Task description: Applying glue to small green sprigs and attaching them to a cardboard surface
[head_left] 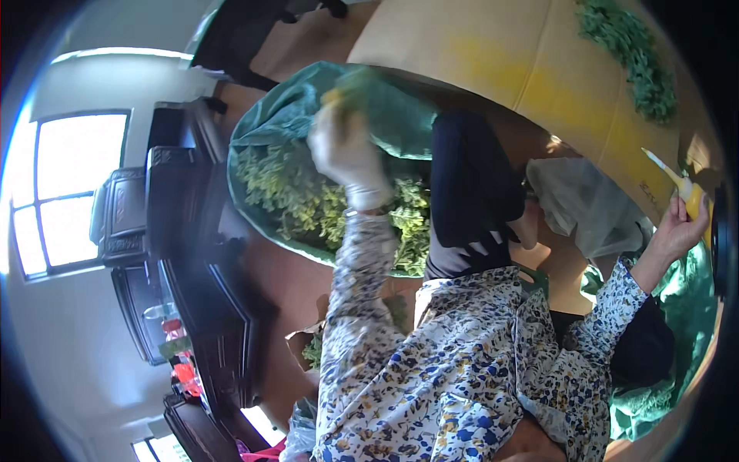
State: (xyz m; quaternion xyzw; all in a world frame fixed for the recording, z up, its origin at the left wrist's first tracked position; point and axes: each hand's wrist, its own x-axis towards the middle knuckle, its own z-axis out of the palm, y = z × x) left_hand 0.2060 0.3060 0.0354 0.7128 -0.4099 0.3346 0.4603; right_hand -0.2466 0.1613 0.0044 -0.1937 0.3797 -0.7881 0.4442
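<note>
My left hand (346,150) wears a white glove and is blurred by motion. It seems to grip a smeared green sprig (360,83) with a yellowish spot at the fingers. Below it lies a wide green cloth bag (265,115) full of yellow-green leafy sprigs (277,181). At the far right my bare right hand (679,227) is closed round a yellow squeeze bottle (697,202), whose white nozzle points up and left. The bottle's lower end is partly hidden by the fingers and the dark picture rim.
A large cardboard sheet (469,46) with yellow stains spreads across the top right, a bunch of green foliage (635,58) on it. Clear plastic (585,204) lies by my knee. More green cloth (677,323) sits at the right. Dark wooden furniture (204,308) stands left.
</note>
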